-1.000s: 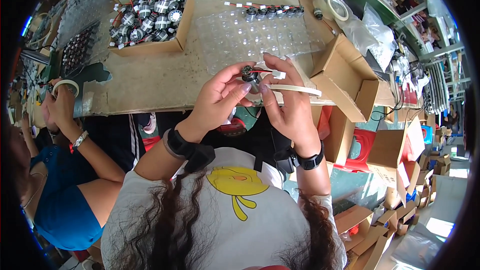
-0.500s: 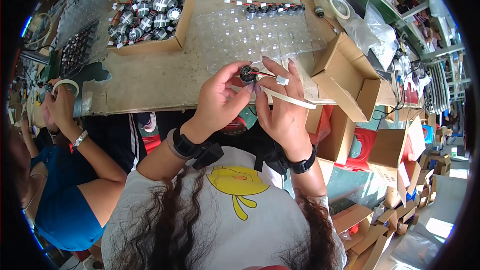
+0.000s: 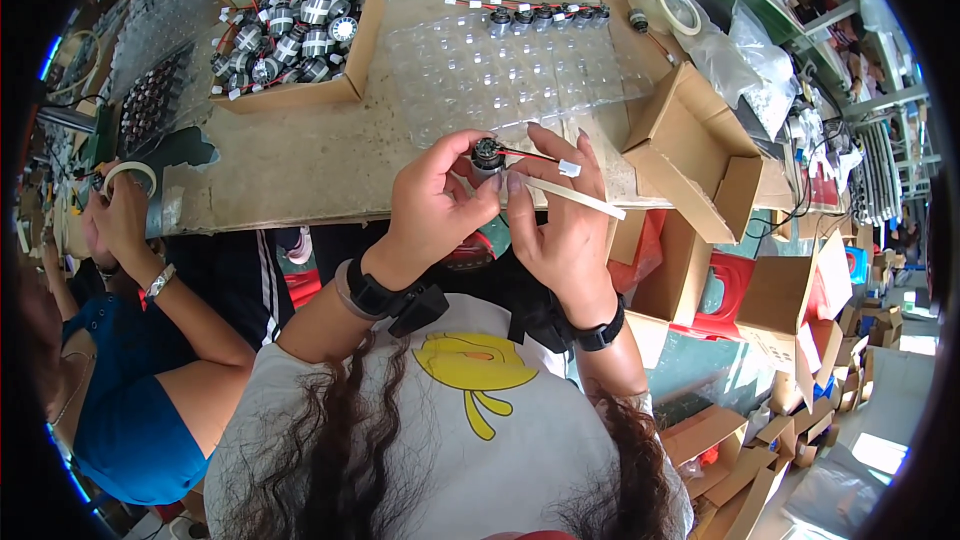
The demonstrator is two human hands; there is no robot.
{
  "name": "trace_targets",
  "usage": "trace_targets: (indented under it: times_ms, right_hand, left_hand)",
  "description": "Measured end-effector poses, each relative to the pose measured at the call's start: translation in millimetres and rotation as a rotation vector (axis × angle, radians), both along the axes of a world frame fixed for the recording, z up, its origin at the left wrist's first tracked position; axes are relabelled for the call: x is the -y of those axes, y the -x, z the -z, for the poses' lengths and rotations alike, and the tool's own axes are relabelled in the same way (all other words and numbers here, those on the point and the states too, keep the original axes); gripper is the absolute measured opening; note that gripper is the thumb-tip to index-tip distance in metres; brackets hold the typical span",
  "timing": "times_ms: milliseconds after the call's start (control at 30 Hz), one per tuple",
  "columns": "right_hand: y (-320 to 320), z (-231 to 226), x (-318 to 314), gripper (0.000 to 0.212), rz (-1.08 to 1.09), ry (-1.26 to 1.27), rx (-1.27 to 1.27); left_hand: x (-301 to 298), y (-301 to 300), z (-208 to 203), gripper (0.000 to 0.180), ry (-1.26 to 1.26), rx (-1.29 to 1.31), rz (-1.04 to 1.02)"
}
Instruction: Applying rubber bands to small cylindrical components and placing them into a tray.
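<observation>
My left hand (image 3: 432,198) grips a small round motor (image 3: 487,158) between thumb and fingers, its black end tilted up. Red and black wires run from it to a white plug (image 3: 569,169), which lies across the fingers of my right hand (image 3: 562,245). A narrow cream roll of tape (image 3: 590,202), seen nearly edge-on, is held in my right hand. The right thumb and index finger meet close to the motor's lower side, next to the left thumb. Whether a strip of tape runs onto the motor is too small to make out.
A cardboard box of motors (image 3: 290,40) stands at the back left. Beyond my hands lies a clear plastic blister tray (image 3: 450,80), with several motors (image 3: 545,18) along its far edge. An open carton (image 3: 695,140) and wide tape rolls (image 3: 680,12) are rightward. A co-worker's hand (image 3: 122,215) works at left.
The motor has shifted slightly left and tilted, so more of its silver side shows. The tape roll has turned closer to edge-on. Both hands keep their holds.
</observation>
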State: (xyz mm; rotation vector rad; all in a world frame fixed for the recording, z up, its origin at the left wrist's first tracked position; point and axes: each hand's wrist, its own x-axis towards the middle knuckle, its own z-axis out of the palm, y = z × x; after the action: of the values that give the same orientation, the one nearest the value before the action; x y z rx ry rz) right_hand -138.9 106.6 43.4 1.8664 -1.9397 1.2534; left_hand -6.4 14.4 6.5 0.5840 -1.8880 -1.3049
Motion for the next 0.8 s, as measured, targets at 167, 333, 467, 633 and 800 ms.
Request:
trace_targets:
  times_ms: [167, 333, 467, 633, 800]
  right_hand:
    - [8, 3, 0, 0.013, -0.003, -0.055, 0.097]
    - [15, 7, 3, 0.011, -0.053, -0.078, 0.160]
    - [16, 7, 4, 0.010, -0.095, -0.061, 0.166]
    - [15, 4, 4, 0.010, -0.101, -0.069, 0.140]
    - [15, -1, 1, 0.012, -0.172, -0.131, 0.404]
  left_hand:
    - [2, 0, 7, 0.038, -0.394, -0.171, 0.138]
    - [3, 0, 7, 0.041, -0.503, -0.197, 0.177]
    - [9, -3, -1, 0.043, -0.697, -0.185, 0.282]
    - [10, -3, -2, 0.037, -0.736, -0.146, 0.350]
    - [9, -3, 5, 0.038, -0.733, -0.174, 0.329]
